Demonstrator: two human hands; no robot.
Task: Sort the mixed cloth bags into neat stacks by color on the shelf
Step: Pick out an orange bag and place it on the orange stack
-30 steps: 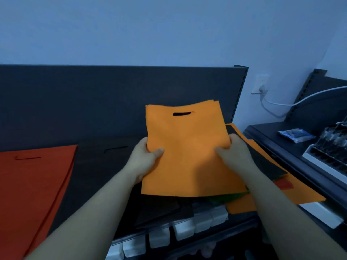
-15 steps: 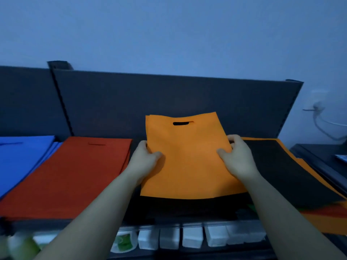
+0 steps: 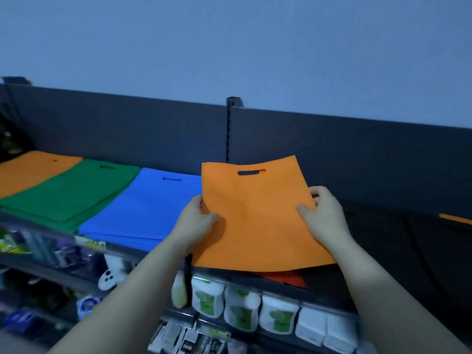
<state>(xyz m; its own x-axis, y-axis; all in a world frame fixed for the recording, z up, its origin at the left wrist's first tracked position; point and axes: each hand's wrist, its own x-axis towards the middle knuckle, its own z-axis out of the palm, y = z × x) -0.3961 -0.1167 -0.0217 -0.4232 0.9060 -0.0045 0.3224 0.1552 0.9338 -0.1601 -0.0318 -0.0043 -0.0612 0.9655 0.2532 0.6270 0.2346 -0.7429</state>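
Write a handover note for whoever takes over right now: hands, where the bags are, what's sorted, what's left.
Hands: left hand and right hand each grip a side edge of one orange bag, held flat between them.
Sorted, left to right: orange stack, green stack, blue stack.
Unsorted: a red bag shows under the held bag, and an orange edge shows far right.
Left to do: the held bag likely goes on the orange stack at far left. After that, sort what lies on the right.
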